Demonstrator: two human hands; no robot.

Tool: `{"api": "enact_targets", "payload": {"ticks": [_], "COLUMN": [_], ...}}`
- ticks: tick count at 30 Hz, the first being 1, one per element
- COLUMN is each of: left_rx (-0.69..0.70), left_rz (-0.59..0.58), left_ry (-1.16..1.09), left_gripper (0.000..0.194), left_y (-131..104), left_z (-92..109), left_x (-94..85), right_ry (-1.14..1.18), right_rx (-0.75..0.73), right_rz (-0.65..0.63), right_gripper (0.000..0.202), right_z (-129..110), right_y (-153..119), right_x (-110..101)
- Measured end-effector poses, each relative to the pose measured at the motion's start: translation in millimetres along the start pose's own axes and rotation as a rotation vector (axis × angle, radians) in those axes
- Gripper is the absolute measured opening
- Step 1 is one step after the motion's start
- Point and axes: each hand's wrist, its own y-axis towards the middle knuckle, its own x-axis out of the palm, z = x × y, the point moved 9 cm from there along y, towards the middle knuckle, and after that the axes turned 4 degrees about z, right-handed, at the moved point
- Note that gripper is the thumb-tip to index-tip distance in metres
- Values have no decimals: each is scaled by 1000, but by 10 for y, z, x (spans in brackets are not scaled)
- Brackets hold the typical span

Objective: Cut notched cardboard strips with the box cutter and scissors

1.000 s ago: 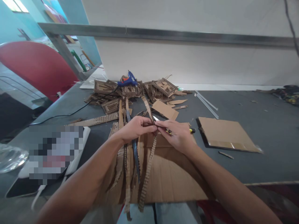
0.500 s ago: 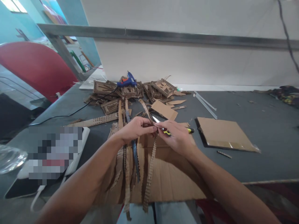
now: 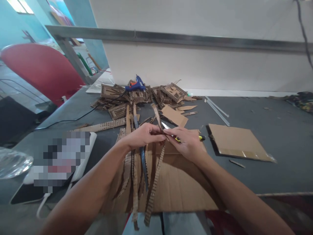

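One long brown corrugated-cardboard strip [image 3: 155,179], long axis near-to-far, pinched by left hand [image 3: 146,134] and right hand [image 3: 186,140]; neither nearer.

Near the left end of the grey bench's [image 3: 269,176] near edge, a white slab [image 3: 86,158] carries something blurred out; a flat black thing [image 3: 25,195] lies beside it, and a white cable [image 3: 39,209] droops at the edge. A clear bottle [image 3: 16,164] sits further left. Beyond the left edge stands a red chair [image 3: 42,68]. Patterned cloth [image 3: 302,100] is bunched at the far right corner. A metal rail [image 3: 171,36] runs above the far edge.
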Motion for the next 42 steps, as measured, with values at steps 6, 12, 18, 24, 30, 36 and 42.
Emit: {"api": "enact_targets", "payload": {"ticks": [6,12,18,24,30,36,42], "left_rx": [-34,-45,-104,-92,-75,-34,-62], "left_rz": [151,236,209,96,37,131,243], "left_ry": [-268,-314,-202,-141,-76,-106,-265], "left_gripper": [34,27,18,18,20,31,44], "left_y": [56,49,19,4,2,17,23], "left_z": [-97,-69,-48,-33,-64,-27,-23], "left_x": [-6,20,-15,29,21,-28,-16], "right_ry": [-84,-86,-13,63,86,38,-24], "right_rx": [40,41,97,171,135,151,103], "right_rz": [44,43,-3,4,-54,-1,72], "right_gripper": [17,15,14,15,18,14,12], "right_z": [2,-6,9,82,99,121,66], "right_y": [29,57,63,39,15,13,49], "right_x": [-62,-76,-55,-70,11,-26,-108]}}
